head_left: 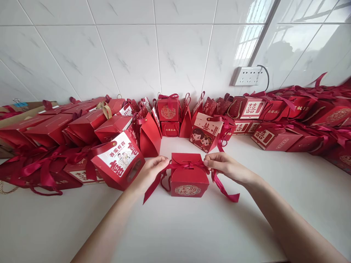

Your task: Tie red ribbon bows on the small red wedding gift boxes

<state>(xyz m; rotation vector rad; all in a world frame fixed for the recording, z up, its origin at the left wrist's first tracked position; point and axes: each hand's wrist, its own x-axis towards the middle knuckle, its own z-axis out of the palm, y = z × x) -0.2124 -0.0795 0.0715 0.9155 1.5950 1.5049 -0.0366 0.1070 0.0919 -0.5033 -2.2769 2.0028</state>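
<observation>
A red gift box point(189, 179) with a round gold emblem on its front stands upright on the white table. Across its top runs a dark red ribbon point(189, 165), crossed or knotted at the middle by the slotted flap. My left hand point(155, 168) pinches the ribbon just left of the box, and a loose tail hangs below the fingers. On the other side my right hand point(219, 163) pinches the ribbon close to the box's corner; its tail point(226, 190) trails onto the table. A cord handle point(165, 182) loops at the box's left side.
Many red gift boxes point(49, 128) are stacked at the left, and more boxes point(290, 137) line the right. A cartoon-printed box point(205, 133) stands just behind. A tilted white-fronted box point(120, 160) is near my left wrist. A power strip point(249, 76) is on the tiled wall point(181, 54).
</observation>
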